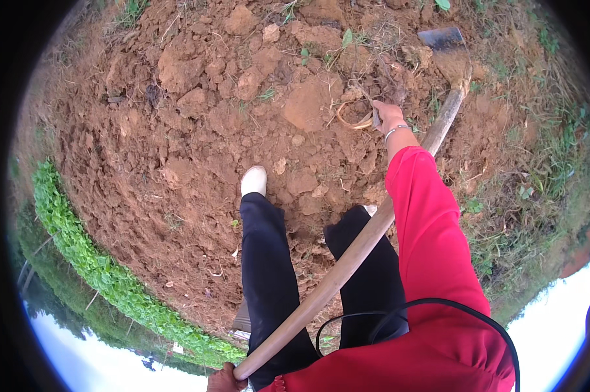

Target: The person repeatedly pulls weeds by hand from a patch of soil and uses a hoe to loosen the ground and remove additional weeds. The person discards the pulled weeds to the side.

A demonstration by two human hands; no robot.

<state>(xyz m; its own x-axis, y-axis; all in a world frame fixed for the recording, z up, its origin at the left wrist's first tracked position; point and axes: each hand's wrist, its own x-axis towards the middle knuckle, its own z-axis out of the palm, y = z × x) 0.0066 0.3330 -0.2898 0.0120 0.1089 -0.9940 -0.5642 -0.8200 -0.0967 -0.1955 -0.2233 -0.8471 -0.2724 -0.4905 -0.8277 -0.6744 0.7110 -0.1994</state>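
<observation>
A long wooden-handled hoe (334, 277) slants across my body. Its dark metal blade (442, 39) rests on the soil at the far right. At the lower edge, my left hand (224, 380) is closed round the handle's end, partly cut off by the picture's rim. My right hand (389, 117), with a silver bracelet at the wrist, reaches forward beside the handle, low over the soil. Its fingers are closed on a dry, brownish weed stalk (377, 119). Next to these fingers a pale yellowish looped strip (353, 123) shows; whether it is part of the stalk I cannot tell.
Cloddy red-brown soil (177, 144) spreads ahead, with scattered weeds. My pale shoe (254, 180) stands on it. Grass and weeds (530, 183) border the right side, and a bright green leafy crop row (92, 261) runs along the left. A black cord (464, 306) hangs across my red top.
</observation>
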